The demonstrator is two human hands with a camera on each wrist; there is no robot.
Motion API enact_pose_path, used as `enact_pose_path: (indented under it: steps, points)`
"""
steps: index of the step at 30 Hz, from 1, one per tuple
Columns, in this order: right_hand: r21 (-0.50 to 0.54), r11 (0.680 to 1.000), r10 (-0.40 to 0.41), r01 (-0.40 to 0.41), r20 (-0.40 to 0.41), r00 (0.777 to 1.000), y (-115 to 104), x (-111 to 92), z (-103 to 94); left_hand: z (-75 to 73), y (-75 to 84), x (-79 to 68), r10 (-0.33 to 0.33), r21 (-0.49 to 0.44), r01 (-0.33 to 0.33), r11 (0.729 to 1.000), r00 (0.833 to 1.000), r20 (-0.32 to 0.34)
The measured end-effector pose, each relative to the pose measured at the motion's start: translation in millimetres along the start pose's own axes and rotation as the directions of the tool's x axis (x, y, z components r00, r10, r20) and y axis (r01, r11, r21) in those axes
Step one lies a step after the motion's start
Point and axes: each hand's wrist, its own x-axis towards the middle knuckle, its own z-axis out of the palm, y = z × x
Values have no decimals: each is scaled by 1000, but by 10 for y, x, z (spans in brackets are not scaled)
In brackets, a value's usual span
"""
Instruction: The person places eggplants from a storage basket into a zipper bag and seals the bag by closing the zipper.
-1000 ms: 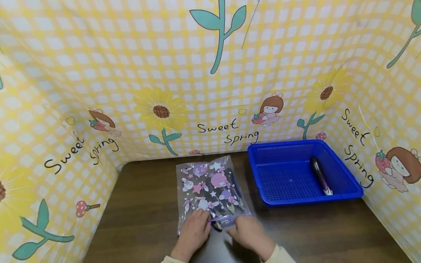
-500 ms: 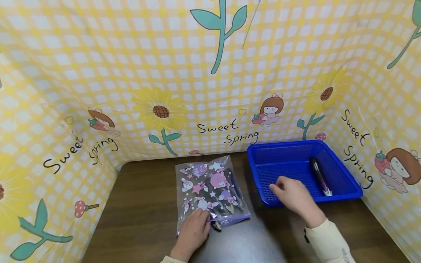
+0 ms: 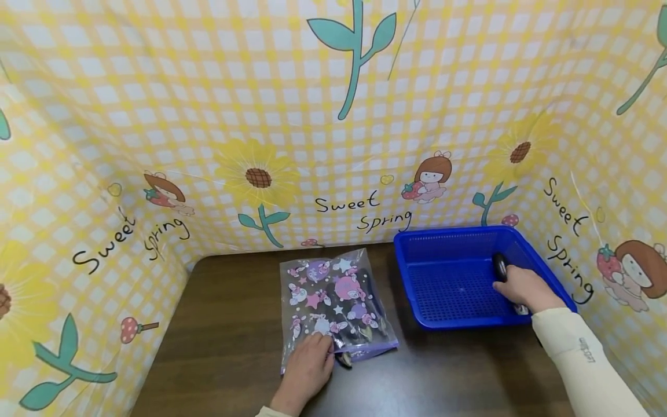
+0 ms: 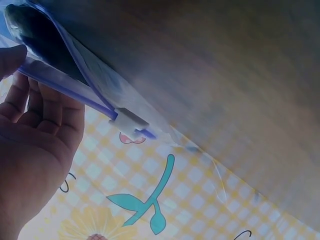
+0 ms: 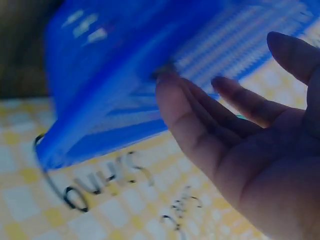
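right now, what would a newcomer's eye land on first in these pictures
Probably the bright blue basket on the right of the table, where the right hand partly covers a dark eggplant. Next, the clear cartoon-printed bag near the middle, held at its near edge by the left hand. Behind both hangs a loud yellow-checked cloth.

The left hand (image 4: 37, 145) pinches a purple-edged bag (image 4: 100, 75) with 1 white slider (image 4: 128, 123).
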Motion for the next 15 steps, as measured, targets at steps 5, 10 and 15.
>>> enact_pose_path:
  steps: [5, 10, 15]
  points:
    - [-21, 999, -40, 43, 127, 991, 221, 130, 100, -12, -11, -13, 4, 3, -4, 1000, 1000, -16]
    - [-28, 997, -71, 79, 214, 974, 360, 194, 222, -4, -16, -23, -5, -5, 5, 1000, 1000, -9]
    - [-35, 994, -99, 108, 193, 976, 440, 244, 306, 2, -21, -17, 5, -9, -5, 1000, 1000, -23]
